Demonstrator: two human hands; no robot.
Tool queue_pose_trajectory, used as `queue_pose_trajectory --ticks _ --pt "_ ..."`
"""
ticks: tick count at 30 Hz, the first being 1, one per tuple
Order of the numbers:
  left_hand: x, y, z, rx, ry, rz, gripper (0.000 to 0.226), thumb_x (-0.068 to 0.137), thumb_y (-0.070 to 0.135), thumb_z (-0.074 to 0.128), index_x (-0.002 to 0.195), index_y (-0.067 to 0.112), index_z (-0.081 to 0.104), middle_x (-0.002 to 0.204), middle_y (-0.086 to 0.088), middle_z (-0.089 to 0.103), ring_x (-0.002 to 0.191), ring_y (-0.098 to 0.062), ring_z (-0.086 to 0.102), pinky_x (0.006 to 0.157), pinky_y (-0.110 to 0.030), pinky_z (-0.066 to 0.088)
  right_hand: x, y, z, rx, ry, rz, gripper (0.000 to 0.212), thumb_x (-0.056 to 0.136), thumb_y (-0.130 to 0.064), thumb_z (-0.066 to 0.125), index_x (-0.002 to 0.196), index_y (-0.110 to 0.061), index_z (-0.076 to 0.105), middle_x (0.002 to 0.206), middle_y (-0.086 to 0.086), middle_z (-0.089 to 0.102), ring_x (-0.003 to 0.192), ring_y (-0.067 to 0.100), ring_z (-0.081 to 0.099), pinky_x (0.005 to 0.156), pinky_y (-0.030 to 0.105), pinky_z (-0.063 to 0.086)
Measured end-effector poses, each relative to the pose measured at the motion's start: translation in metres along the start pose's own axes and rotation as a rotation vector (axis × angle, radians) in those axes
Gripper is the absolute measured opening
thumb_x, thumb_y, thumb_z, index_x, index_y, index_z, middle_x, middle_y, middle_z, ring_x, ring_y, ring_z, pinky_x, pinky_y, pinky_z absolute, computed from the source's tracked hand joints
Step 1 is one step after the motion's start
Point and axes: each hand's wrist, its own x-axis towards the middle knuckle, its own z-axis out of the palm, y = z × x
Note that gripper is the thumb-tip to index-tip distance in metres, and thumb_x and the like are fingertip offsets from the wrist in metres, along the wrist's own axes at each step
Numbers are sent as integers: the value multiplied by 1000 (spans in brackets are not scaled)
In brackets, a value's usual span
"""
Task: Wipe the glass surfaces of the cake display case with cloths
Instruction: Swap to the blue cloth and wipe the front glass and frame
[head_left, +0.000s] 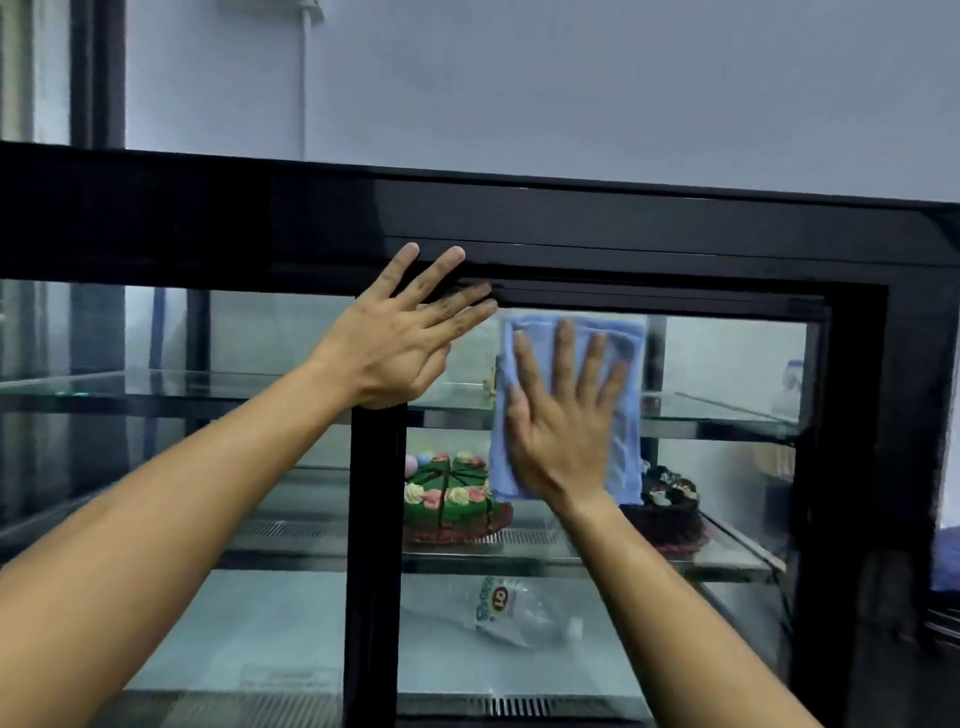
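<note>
R hand (558, 431) flat on cloth (626, 410)

Right hand (558, 415) spread flat, pressing a light blue cloth (626, 415) against the glass door (727, 364) of a black-framed cake display case (623, 228), left hand (400, 338) open, fingers on the top frame edge, green decorated cake (449, 493) and dark chocolate cake (670, 506) on the middle shelf behind the glass.
</note>
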Motion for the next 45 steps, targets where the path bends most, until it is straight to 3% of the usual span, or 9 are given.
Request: queue_pose_trajectory --ticks 6,8,11,16,20,26,31,40,45 --pt "-3 -16 -6 -33 -35 82 61 105 33 31 165 22 25 170 2 24 160 -35 8 128 -60 9 -94 -25 34 -28 -114 -526 62 107 -48 39 164 -32 22 173 7 13 158 42 9 121 68 17" --pt "-1 -14 -8 -28 -47 85 61 106 36 29 165 22 25 170 2 25 160 -36 7 128 -61 9 -148 -10 38 -98 -174 -800 65 104 -53 41 164 -36 20 173 2 12 159 37 10 124 63 12" --pt "-2 -12 -7 -10 -56 78 60 107 39 24 165 22 24 170 2 25 160 -36 6 128 -61 9 -137 8 33 -89 -192 -945 61 104 -53 40 162 -40 25 172 -3 19 159 28 16 128 54 2" --pt "-1 -9 -7 -39 -39 55 57 111 43 21 163 22 31 168 2 30 161 -34 8 127 -61 11 5 25 3 -70 -1 -482 58 106 -50 41 161 -35 30 170 4 24 157 38 18 124 64 15" --pt "-2 -7 -8 -19 -22 56 58 111 43 22 164 21 27 170 -1 25 161 -32 9 129 -58 8 -13 13 11 -80 39 -246 60 106 -53 37 162 -33 30 171 8 20 157 43 13 124 67 7" --pt "-2 5 -10 -59 -83 178 56 110 36 24 165 25 26 171 -2 25 156 -30 28 125 -51 27 -172 -15 38 -52 -123 -417 61 102 -56 47 160 -42 31 170 2 24 159 35 9 121 64 18" --pt "-1 8 -9 -108 -98 125 56 109 41 26 164 29 29 170 1 26 156 -27 30 121 -51 32 -89 0 21 -48 -35 -240 60 103 -61 42 159 -39 36 168 10 27 157 37 18 127 54 14" --pt "-4 12 -7 -77 -133 91 64 104 44 31 166 29 21 174 -2 14 160 -34 16 123 -54 26 -55 34 7 -74 5 95 66 103 -64 33 162 -36 26 168 28 10 155 52 4 118 76 7" --pt "1 9 -10 -84 -168 112 60 108 42 24 166 30 19 173 -2 16 159 -32 21 124 -53 26 -62 -21 18 -39 -5 -148 65 101 -67 39 158 -37 37 168 19 24 151 58 14 117 78 8"
